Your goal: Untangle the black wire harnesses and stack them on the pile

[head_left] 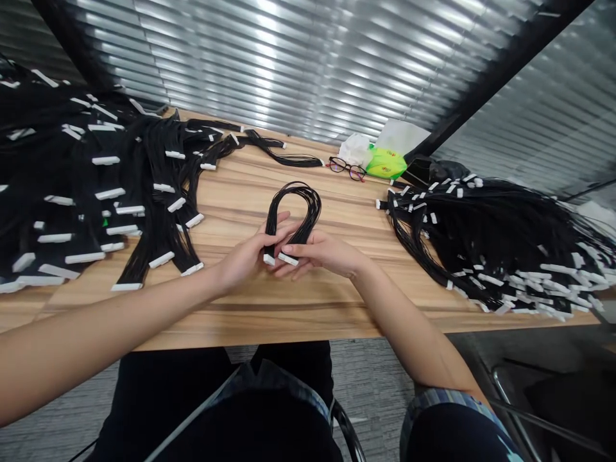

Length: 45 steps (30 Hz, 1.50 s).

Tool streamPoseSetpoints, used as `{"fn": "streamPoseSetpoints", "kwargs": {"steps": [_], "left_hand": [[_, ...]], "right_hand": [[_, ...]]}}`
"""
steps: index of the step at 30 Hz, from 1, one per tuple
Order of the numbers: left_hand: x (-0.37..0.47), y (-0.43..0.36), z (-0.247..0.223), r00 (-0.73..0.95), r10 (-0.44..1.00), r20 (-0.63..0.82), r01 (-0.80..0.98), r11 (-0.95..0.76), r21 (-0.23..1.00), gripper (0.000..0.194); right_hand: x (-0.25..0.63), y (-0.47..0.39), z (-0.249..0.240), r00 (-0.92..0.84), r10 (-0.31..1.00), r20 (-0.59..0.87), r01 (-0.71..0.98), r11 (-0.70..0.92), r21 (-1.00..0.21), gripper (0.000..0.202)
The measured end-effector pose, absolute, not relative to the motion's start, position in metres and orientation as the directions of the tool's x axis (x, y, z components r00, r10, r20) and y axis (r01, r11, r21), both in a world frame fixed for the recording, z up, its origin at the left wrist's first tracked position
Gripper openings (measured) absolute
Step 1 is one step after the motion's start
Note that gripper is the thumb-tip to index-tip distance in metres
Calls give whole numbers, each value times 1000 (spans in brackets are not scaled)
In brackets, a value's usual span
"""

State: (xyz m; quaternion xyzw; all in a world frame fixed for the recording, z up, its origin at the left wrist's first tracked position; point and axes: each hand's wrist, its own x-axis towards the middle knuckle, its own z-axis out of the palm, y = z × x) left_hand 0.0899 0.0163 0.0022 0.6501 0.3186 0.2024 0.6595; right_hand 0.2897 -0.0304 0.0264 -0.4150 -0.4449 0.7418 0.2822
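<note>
Centrally: L fingers (pixel 265 240) + R fingers (pixel 294 250) closed on bent cable (pixel 315 206) | step: prob. aligning conns. (pixel 288 259) | next: calls for steady grip

Open tabletop (pixel 351 208) extends between a left heap of wire harnesses (pixel 156 151) and a right heap (pixel 491 234), interrupted centrally by the held wire loop (pixel 312 212) (passable on either side). Along the rear edge, eyeglasses (pixel 346 167), a green tissue pack (pixel 387 164) and slatted blinds (pixel 231 70) bar the way.

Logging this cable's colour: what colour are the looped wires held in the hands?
Black looped wires, best seen in the head view.
</note>
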Motion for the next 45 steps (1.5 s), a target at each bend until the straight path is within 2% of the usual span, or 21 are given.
{"fn": "streamPoseSetpoints", "kwargs": {"steps": [3,5,8,13,17,21,23,24,26,30,37,40,45], "left_hand": [[90,16,2,715,686,-134,125,63,990,64],[90,14,1,706,697,-123,124,50,991,70],[89,11,-1,710,697,-104,114,31,993,83],[88,15,-4,726,686,-58,59,22,998,87],[88,23,2,827,544,-144,51,183,982,85],[88,17,9,928,318,-196,72,362,929,81],[87,11,11,933,305,-193,51,418,907,69],[87,9,11,925,333,-182,18,440,898,61],[87,6,11,887,440,-139,-92,465,880,43],[87,8,16,763,644,-56,-315,446,838,13],[85,6,28,771,632,-80,-313,485,817,27],[84,4,27,773,630,-68,-311,470,826,19],[85,1,25,787,615,-49,-273,418,867,20]], "right_hand": [[287,-32,23,-549,756,-357,-115,-491,-863,41],[286,-35,23,-553,754,-356,-139,-504,-852,42],[286,-37,24,-550,740,-386,-102,-519,-849,44],[284,-36,21,-490,760,-428,-7,-495,-869,36],[283,-36,23,-530,726,-439,20,-507,-862,38],[277,-36,35,-694,551,-464,109,-557,-823,39],[274,-37,37,-729,496,-471,145,-561,-815,37],[272,-39,37,-727,511,-458,128,-555,-822,38],[267,-45,30,-674,620,-402,20,-528,-849,43],[252,-62,9,-412,861,-299,-197,-404,-893,52],[234,-70,7,-134,987,-85,-246,-117,-962,59],[233,-71,8,-130,989,-72,-224,-100,-969,61],[235,-73,-3,-166,986,23,-114,4,-993,57]]}}
